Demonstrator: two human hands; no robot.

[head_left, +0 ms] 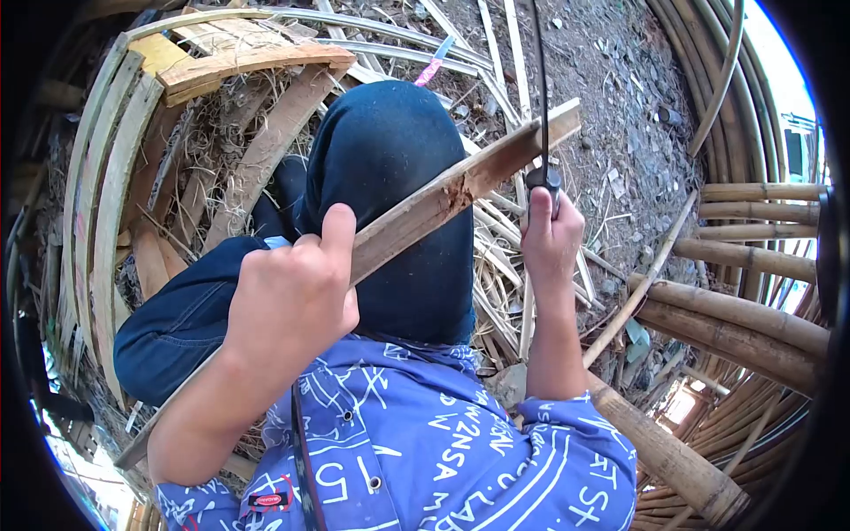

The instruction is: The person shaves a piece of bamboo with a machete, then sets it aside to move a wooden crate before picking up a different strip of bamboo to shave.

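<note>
A long split bamboo strip (443,199) runs diagonally across the middle of the frame, from the lower left up to the upper right, where its squared end stands out against the bare ground. The left hand (292,296), left of centre, is clenched around the strip partway along its length, with the thumb raised and resting on the strip's upper face. The right hand (551,232), right of centre, is closed around the dark handle of a knife (542,133); its thin blade points straight up and crosses the strip near its upper end, the handle sitting just below the strip's lower edge. The two hands are well apart, with the strip's splintered middle between them.

Behind the strip, a knee in dark blue trousers (390,177) fills the centre of the frame. A blue printed shirt (425,442) takes up the bottom. Thick bamboo poles (735,310) lie at the right, and curved bamboo slats (106,177) and shavings are heaped at the upper left.
</note>
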